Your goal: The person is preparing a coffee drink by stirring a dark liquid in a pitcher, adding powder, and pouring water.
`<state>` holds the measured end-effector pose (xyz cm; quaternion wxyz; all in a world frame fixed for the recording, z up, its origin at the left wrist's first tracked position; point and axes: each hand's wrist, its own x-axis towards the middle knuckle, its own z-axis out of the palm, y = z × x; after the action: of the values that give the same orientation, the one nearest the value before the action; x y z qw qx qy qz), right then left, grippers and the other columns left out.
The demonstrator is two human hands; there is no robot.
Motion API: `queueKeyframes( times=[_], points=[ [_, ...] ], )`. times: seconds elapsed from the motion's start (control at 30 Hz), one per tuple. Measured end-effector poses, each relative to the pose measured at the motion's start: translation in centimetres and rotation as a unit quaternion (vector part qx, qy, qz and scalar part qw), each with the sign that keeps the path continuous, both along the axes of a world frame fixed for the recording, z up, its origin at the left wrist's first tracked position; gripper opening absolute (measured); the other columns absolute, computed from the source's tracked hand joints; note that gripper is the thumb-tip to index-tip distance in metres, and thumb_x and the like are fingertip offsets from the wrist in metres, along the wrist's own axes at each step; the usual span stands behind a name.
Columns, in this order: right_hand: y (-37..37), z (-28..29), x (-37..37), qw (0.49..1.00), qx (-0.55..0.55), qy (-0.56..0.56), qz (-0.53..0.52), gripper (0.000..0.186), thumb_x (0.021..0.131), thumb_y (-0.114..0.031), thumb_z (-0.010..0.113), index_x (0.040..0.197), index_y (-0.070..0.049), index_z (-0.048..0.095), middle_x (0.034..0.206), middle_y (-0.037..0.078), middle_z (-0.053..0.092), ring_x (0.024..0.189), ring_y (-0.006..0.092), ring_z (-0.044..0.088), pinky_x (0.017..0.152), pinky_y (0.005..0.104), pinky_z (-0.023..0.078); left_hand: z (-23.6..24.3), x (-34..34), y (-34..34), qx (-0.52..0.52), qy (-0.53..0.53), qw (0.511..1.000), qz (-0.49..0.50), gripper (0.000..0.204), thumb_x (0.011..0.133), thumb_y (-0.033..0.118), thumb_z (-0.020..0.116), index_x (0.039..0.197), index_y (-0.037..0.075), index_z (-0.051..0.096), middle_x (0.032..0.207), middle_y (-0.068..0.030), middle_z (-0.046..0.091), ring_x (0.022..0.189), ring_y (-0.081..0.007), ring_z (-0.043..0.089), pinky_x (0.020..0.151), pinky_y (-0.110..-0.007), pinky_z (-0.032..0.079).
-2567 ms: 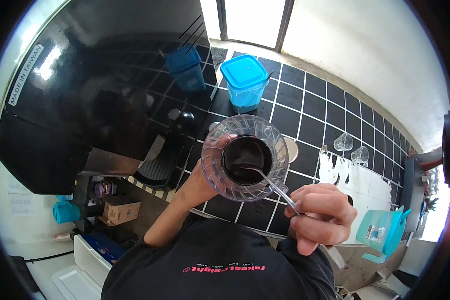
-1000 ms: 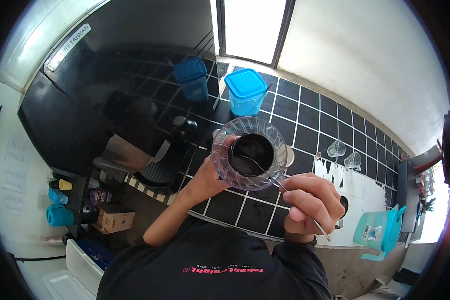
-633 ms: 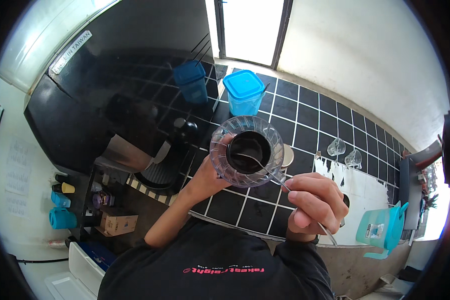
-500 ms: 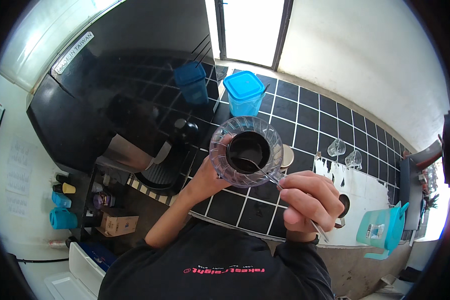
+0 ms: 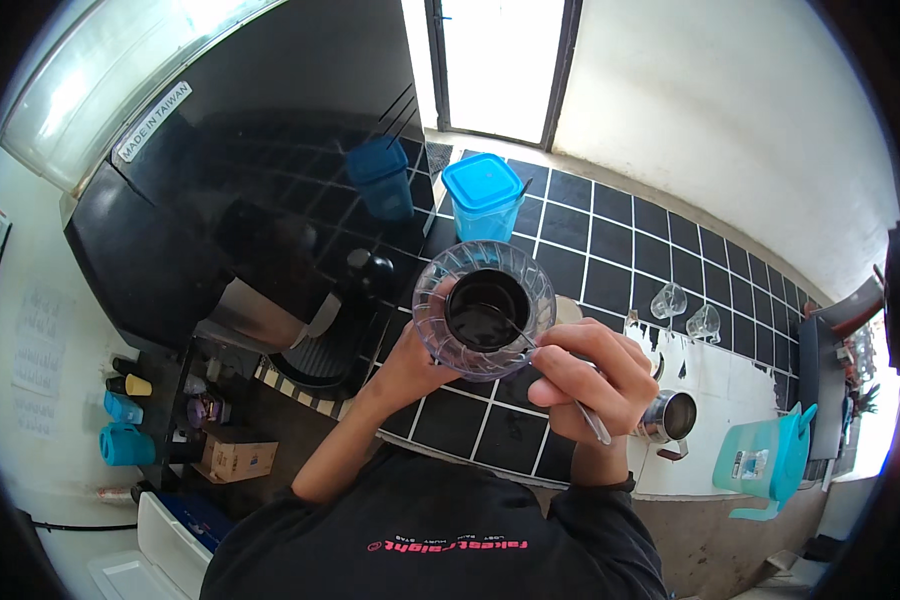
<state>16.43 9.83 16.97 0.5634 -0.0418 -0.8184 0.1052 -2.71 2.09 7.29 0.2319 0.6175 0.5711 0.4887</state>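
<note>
My left hand is wrapped round the side of a clear ribbed glass, its fingers partly hidden behind it. Inside the glass a round dark well holds dark liquid. In my right hand a metal spoon is pinched between the fingers. The spoon's lower end slants over the rim and dips into the liquid, so its bowl is hidden. Just right of the right hand stands a steel mug with a handle. A pale round object shows partly behind the glass.
A blue-lidded tub stands beyond the glass on the black tiled counter. Two small clear cups sit farther right, and a teal pitcher stands near the right edge. A large black machine fills the left side.
My right hand and the spoon have shifted left and slightly down, uncovering more of the steel mug. The spoon still dips into the glass, which has moved a little in view.
</note>
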Motion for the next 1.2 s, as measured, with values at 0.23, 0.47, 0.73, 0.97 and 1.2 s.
queueKeyframes(
  times=[0.23,0.47,0.73,0.97,1.2],
  points=[
    [0.1,-0.2,0.0,1.000,0.022,0.009,-0.007,0.030,0.078,-0.034,0.076,0.081,-0.006,0.065,0.072,0.007,0.060,0.056,0.0183,0.061,0.044,0.0249,0.044,-0.1,0.1,-0.1,0.018,0.030,0.999,0.001,0.096,0.071,0.015,0.082,0.147,0.001,0.024,0.132,-0.0205,0.053,0.123,-0.0349,0.053,0.103,-0.039,0.042],
    [-0.4,0.4,0.7,0.998,0.040,0.041,0.001,0.031,0.080,-0.036,0.075,0.080,-0.007,0.065,0.072,0.007,0.060,0.056,0.0194,0.062,0.045,0.0240,0.046,-0.9,-0.1,-0.1,0.019,0.138,0.990,0.006,0.099,0.071,0.016,0.083,0.147,0.001,0.022,0.132,-0.0208,0.053,0.122,-0.0361,0.054,0.102,-0.040,0.042],
    [-0.4,0.2,0.0,0.998,0.054,-0.014,-0.041,0.029,0.080,-0.033,0.076,0.080,-0.007,0.064,0.071,0.007,0.059,0.057,0.0188,0.061,0.047,0.0255,0.047,-0.2,0.2,-0.1,0.021,0.068,0.998,0.003,0.099,0.070,0.016,0.083,0.147,0.001,0.022,0.130,-0.0197,0.055,0.121,-0.0334,0.055,0.102,-0.038,0.043],
    [-0.9,0.5,0.5,0.998,-0.004,-0.029,-0.050,0.024,0.080,-0.024,0.075,0.082,-0.004,0.064,0.074,0.008,0.060,0.057,0.0195,0.061,0.047,0.0274,0.046,-0.1,0.1,-0.2,0.027,0.083,0.996,-0.001,0.096,0.072,0.017,0.082,0.146,0.001,0.023,0.129,-0.0175,0.056,0.120,-0.0302,0.056,0.104,-0.038,0.041],
    [-1.0,0.1,0.4,0.997,-0.068,0.009,-0.038,0.010,0.077,-0.007,0.072,0.081,-0.002,0.065,0.075,0.009,0.062,0.058,0.0209,0.061,0.050,0.0276,0.046,-1.1,-0.1,-0.4,0.061,0.151,0.986,0.019,0.096,0.072,0.016,0.082,0.146,0.001,0.022,0.127,-0.0172,0.058,0.119,-0.0302,0.057,0.103,-0.038,0.042]
  ],
)
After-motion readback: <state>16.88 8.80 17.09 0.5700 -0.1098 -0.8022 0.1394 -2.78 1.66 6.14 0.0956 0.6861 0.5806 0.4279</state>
